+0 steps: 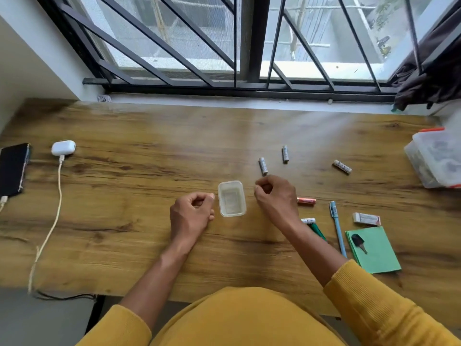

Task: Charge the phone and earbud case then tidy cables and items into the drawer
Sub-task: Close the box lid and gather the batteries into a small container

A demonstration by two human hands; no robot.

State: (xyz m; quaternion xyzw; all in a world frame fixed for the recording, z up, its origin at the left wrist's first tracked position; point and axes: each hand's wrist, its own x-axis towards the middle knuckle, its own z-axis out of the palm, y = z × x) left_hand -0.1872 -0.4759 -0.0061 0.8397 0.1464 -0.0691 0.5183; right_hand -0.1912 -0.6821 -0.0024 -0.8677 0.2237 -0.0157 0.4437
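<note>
A black phone (12,168) lies at the desk's far left with a cable plugged into its near end. A white earbud case (63,147) sits beside it, with a white cable (53,216) plugged in and trailing off the front edge. A small clear plastic tub (232,199) stands in the middle, empty. My left hand (192,213) rests just left of the tub with its fingers curled, holding nothing that shows. My right hand (274,198) hovers right of the tub, fingers curled, nothing visible in it. Several batteries (263,166) lie scattered beyond and beside it.
An orange battery (306,201), a blue pen (338,228), an eraser (366,219) and a green notepad (373,249) with a key (358,242) on it lie at the right. A lidded clear box (436,161) stands at the far right edge. The window sill runs along the back.
</note>
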